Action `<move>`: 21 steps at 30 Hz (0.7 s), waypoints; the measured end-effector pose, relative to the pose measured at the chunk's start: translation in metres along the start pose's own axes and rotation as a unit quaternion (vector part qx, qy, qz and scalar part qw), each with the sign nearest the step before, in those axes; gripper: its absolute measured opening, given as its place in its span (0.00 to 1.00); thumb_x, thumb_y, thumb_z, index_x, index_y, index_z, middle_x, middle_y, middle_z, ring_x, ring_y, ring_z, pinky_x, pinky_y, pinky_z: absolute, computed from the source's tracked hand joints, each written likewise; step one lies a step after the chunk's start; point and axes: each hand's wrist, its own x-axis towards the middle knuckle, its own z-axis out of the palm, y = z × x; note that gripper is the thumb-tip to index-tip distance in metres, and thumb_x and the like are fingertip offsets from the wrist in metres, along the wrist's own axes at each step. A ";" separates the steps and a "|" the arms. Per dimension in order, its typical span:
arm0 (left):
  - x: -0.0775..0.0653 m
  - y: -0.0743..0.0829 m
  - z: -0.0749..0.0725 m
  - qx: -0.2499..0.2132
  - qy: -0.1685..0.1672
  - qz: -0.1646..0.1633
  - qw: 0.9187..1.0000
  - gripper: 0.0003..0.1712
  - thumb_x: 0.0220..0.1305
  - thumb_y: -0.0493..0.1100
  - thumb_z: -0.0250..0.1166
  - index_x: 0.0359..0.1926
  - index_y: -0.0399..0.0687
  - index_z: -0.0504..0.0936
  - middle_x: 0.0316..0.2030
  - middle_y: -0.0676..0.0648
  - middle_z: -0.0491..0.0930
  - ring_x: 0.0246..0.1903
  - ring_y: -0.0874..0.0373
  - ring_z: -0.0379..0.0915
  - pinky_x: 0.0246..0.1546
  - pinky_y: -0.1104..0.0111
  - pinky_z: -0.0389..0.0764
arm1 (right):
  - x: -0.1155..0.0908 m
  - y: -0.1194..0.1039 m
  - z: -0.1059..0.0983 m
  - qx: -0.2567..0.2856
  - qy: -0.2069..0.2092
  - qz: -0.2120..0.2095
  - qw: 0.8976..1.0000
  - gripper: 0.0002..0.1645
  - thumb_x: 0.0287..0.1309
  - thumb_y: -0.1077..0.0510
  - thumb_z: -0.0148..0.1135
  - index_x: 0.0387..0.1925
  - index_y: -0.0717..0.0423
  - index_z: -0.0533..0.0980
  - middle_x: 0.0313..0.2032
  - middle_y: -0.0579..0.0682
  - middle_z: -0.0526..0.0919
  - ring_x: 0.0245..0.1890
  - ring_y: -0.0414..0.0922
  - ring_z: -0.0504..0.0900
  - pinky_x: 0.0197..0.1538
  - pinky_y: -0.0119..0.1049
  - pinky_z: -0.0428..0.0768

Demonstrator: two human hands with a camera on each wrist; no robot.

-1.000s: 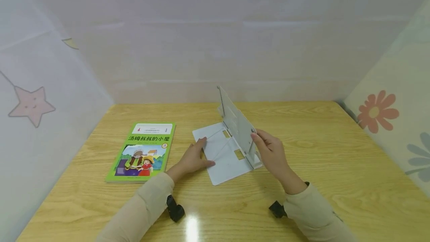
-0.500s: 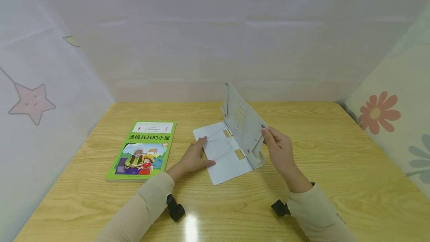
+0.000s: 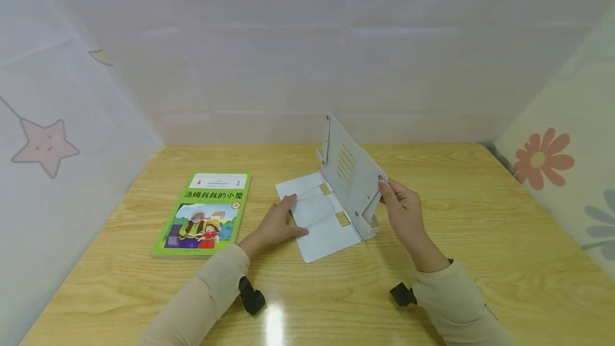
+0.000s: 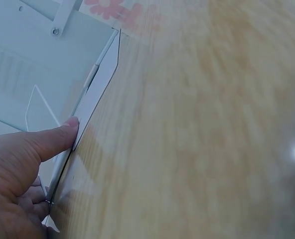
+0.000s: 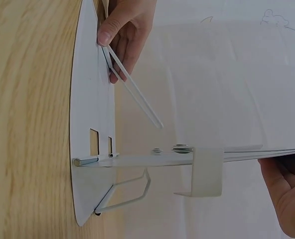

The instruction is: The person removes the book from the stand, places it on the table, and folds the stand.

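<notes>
A white metal book stand lies unfolded, its base plate (image 3: pixel 324 240) flat on the table and its slotted back panel (image 3: pixel 353 167) raised at a slant. My left hand (image 3: pixel 275 226) holds the base plate by its left edge, thumb and fingers spread apart along it. In the right wrist view, a thin wire prop (image 5: pixel 135 94) rises from the base beside that hand. My right hand (image 3: pixel 404 218) pinches the panel's right upper corner between thumb and fingers; some of those fingers are hidden behind the panel. A small white clip (image 5: pixel 207 172) juts from the panel's lower edge.
A green picture book (image 3: pixel 202 218) lies on the wooden table (image 3: pixel 456 228), left of my left hand. Patterned cloth (image 3: pixel 307 57) encloses the back and both sides. Black wrist cameras (image 3: pixel 251 297) hang at the sleeves.
My right hand has moved right and slightly up, tilting the back panel further away from the base and showing more of its slots. My left hand has stayed in place.
</notes>
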 end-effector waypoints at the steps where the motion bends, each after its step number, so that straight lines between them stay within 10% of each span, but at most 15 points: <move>1: 0.000 0.000 0.000 0.000 0.000 0.000 1.000 0.50 0.44 0.52 0.67 0.62 0.36 0.52 0.61 0.38 0.52 0.61 0.48 0.43 0.60 0.57 0.39 | 0.000 0.000 0.000 -0.002 0.001 0.001 1.000 0.16 0.60 0.66 0.43 0.41 0.78 0.71 0.37 0.69 0.75 0.35 0.36 0.78 0.39 0.29 0.75; 21: 0.002 0.000 -0.001 0.016 -0.004 0.008 1.000 0.51 0.43 0.54 0.68 0.62 0.35 0.54 0.61 0.39 0.53 0.61 0.48 0.43 0.60 0.57 0.41 | -0.001 0.002 0.001 -0.007 -0.003 0.002 1.000 0.16 0.60 0.67 0.44 0.42 0.79 0.70 0.37 0.68 0.75 0.35 0.35 0.77 0.39 0.28 0.75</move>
